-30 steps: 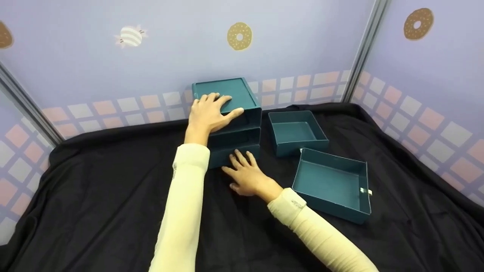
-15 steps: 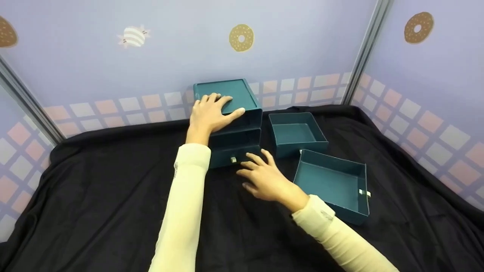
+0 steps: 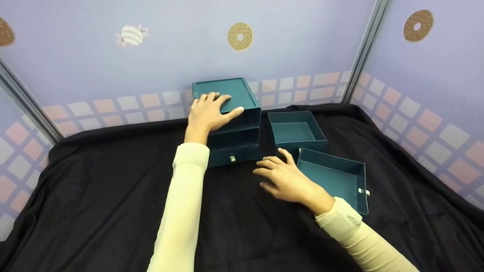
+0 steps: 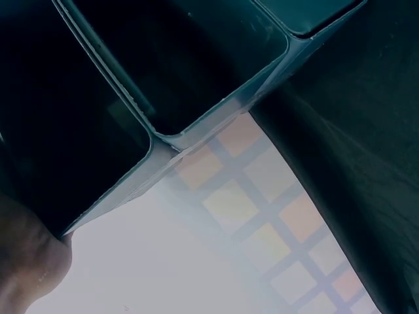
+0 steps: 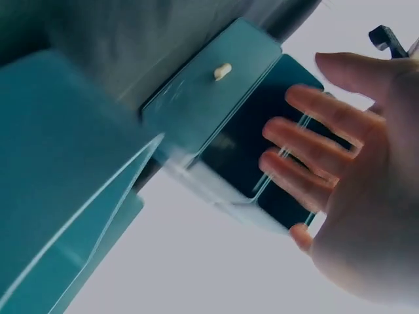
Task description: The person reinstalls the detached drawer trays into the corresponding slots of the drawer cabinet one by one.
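Note:
A teal drawer cabinet (image 3: 236,90) stands against the back wall, its upper two slots dark and hollow. Its bottom slot holds a drawer (image 3: 247,153) with a small pale knob (image 3: 232,158), pushed in. My left hand (image 3: 207,115) rests spread on the cabinet's top, thumb along the front edge; part of that hand (image 4: 29,261) shows at the lower left of the left wrist view, beside a slot. My right hand (image 3: 287,180) hovers right of the cabinet, fingers parted and holding nothing. The right wrist view shows its palm side, with the knobbed drawer front (image 5: 190,98) beyond.
Two loose teal drawers lie right of the cabinet: one farther back (image 3: 302,145), one nearer (image 3: 332,175) with a pale knob (image 3: 365,192), partly behind my right hand and sleeve. Black cloth (image 3: 113,196) covers the table, with patterned walls (image 3: 181,45) around it.
My right hand has left the bottom drawer's front and moved right and toward me, uncovering the knob. My left hand stays on the cabinet top.

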Available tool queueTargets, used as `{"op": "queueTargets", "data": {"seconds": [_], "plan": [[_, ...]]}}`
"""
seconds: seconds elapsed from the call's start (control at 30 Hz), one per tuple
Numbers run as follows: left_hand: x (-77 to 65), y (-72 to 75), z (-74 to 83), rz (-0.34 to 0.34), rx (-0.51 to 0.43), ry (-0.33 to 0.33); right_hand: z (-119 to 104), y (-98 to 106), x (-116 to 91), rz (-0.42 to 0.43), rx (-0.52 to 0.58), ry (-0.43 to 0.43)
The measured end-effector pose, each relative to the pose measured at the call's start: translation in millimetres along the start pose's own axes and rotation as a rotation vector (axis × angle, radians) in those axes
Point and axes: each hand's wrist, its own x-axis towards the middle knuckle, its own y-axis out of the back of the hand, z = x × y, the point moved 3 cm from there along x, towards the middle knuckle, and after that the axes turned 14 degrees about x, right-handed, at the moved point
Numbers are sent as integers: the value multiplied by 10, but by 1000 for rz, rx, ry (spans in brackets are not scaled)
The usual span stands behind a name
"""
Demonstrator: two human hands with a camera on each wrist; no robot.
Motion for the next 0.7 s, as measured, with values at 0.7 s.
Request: {"op": "queueTargets", "data": {"seconds": [0.7], "plan": [[0, 6, -2, -40, -11, -19, 423, 351, -712, 35, 89, 120]]}}
